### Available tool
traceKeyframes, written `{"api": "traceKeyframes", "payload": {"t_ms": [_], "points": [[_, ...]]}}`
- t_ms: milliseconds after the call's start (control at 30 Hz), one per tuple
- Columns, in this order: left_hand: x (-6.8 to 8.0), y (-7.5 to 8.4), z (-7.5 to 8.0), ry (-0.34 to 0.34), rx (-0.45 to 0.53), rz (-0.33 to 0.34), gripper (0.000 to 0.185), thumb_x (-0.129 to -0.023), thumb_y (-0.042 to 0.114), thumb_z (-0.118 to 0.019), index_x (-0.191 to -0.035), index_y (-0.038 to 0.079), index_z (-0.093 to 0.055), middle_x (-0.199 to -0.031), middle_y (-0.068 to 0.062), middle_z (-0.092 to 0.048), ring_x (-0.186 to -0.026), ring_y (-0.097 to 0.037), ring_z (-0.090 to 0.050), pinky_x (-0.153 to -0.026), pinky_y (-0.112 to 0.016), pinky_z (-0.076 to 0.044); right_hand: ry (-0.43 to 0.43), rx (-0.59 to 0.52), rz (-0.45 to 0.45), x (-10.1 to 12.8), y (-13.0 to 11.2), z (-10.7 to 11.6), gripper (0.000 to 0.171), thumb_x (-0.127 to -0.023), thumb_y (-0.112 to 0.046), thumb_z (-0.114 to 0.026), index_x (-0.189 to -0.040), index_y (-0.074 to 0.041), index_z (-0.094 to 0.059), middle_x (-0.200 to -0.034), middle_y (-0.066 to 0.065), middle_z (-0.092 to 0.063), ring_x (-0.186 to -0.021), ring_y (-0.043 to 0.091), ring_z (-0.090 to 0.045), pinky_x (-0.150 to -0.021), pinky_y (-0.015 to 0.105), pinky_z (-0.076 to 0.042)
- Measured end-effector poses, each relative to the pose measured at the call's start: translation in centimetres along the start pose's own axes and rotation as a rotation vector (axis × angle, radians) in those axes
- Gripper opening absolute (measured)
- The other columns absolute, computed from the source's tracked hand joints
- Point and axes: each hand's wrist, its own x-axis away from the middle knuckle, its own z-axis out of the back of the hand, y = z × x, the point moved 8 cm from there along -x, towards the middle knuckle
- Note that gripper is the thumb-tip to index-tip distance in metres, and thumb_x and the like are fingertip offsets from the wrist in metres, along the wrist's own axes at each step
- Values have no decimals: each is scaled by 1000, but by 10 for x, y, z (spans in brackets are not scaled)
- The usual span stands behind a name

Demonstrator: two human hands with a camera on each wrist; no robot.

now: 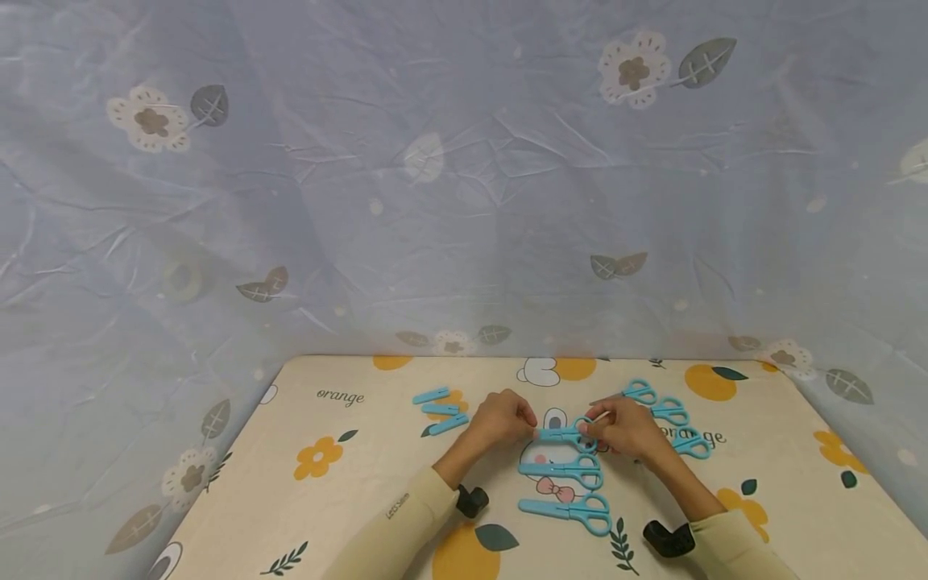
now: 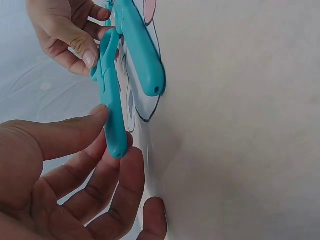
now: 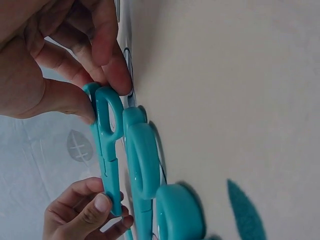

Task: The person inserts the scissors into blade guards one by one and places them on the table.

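Both hands hold one pair of light blue scissors (image 1: pixel 560 435) with its blade cover on, at the far end of a column of covered scissors. The left hand (image 1: pixel 502 420) pinches the cover's tip between thumb and fingers, as the left wrist view shows on the scissors (image 2: pixel 114 112). On the other side the right hand (image 1: pixel 625 425) pinches the finger loops, seen close on the scissors (image 3: pixel 111 117) in the right wrist view. Nearer the person lie a second covered pair of scissors (image 1: pixel 553 469) and a third pair (image 1: pixel 554 508), handles to the right.
Three loose blue blade covers (image 1: pixel 440 409) lie left of the left hand. Beyond and beside the right hand are more blue scissors (image 1: pixel 670 412), their blade ends partly hidden by it. A patterned cloth (image 1: pixel 377 451) covers the table, and a hanging sheet (image 1: pixel 464 242) stands behind.
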Motion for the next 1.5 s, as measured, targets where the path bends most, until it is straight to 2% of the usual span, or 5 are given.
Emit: {"api": "traceKeyframes", "payload": {"t_ms": [333, 633, 1033, 1267, 1500], "points": [[3, -1, 0, -12, 5, 40, 10, -85, 11, -90, -85, 9, -80, -76, 2, -70, -65, -11, -55, -58, -22, -43, 14, 61, 28, 1, -1, 0, 27, -94, -22, -82, -111, -2, -77, -79, 3, -79, -61, 18, -69, -52, 34, -48], [7, -6, -1, -30, 17, 60, 12, -87, 17, -91, -87, 11, -80, -73, 4, -70, -65, -9, -56, -61, -22, -43, 26, 99, 24, 6, 4, 4, 26, -93, -22, -83, -109, -2, -78, -90, 3, -79, -69, 13, -72, -63, 32, -53], [17, -6, 3, -88, 19, -90, 24, -92, 23, -86, -108, 7, -80, -90, 1, -73, -80, -10, -58, -73, -26, -50, 11, 103, 149, 23, 8, 12, 25, -96, -22, -81, -114, -5, -78, -103, 7, -79, -89, 21, -74, -65, 29, -58], [23, -15, 11, -84, -18, -147, 43, -96, 35, -83, -129, 9, -76, -122, -7, -78, -111, -23, -70, -98, -39, -58, 37, 155, 175, 34, 15, 31, 34, -100, -27, -79, -125, -4, -76, -114, 11, -79, -104, 29, -75, -79, 35, -60], [31, -27, 31, -65, -9, -161, 54, -98, 37, -79, -143, 8, -68, -147, -16, -67, -139, -38, -62, -113, -55, -52, 104, 211, 188, 45, 27, 57, 35, -101, -26, -76, -127, -3, -76, -118, 17, -78, -106, 37, -75, -80, 47, -62]]}}
